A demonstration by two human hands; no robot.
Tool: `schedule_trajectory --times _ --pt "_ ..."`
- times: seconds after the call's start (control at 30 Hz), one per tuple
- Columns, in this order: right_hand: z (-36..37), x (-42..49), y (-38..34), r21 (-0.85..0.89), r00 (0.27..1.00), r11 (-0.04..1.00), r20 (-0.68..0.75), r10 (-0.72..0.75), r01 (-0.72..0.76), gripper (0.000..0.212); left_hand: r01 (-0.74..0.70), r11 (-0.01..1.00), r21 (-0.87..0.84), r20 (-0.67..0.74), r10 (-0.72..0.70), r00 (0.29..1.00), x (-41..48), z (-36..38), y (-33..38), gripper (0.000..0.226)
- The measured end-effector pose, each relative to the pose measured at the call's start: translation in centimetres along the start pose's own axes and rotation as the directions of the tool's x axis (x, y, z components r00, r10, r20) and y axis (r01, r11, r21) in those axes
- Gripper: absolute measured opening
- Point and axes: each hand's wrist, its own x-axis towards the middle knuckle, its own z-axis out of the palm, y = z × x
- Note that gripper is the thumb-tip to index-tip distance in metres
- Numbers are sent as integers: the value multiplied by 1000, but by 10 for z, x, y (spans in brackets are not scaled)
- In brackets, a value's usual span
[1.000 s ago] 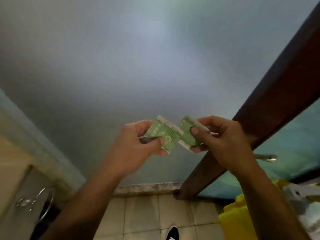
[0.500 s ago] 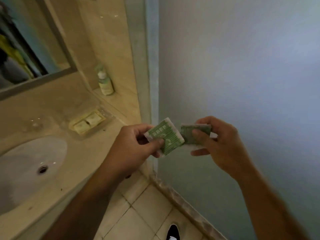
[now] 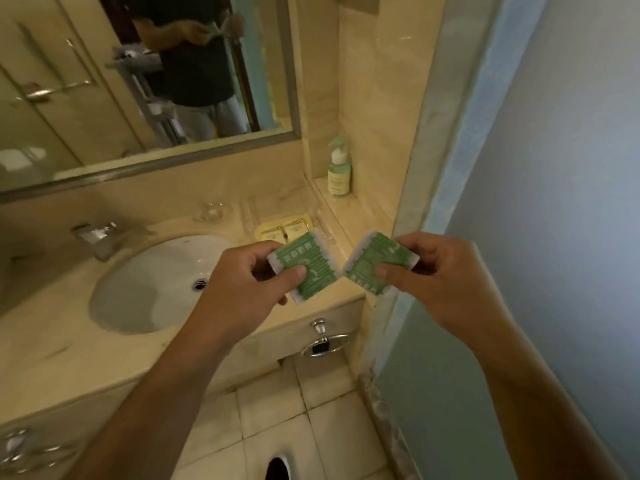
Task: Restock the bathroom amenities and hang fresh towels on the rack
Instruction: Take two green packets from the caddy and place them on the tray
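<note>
Pinching one green sachet (image 3: 304,268) in my left grip (image 3: 242,282) and a second sachet (image 3: 377,265) in my right grip (image 3: 440,275), thumbs on top, I hold both above the worktop's (image 3: 69,358) front corner, near the tray (image 3: 246,213). They look feather-light, thin and crinkly, probably slick. Squeezing the filled middle might burst one, so I judge the flat sealed edges the safest hold.

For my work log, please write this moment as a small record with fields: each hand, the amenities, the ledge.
left hand: pinches a green-and-white striped paper sachet
right hand: pinches a second green-and-white sachet
amenities: clear plastic tray holding yellowish packets, on the beige stone counter beside the white oval sink
ledge: pale green pump bottle, upright
</note>
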Motion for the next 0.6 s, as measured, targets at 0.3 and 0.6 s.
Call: schedule_trajectory --times 0.3,0.6 --pt "52 73 6 7 993 1000 121 2 -3 3 43 996 -80 -96 -50 994 53 -45 -29 8" --pt "125 169 -5 63 999 997 12 49 -49 18 78 991 -109 -144 -93 985 144 -123 -74 5"
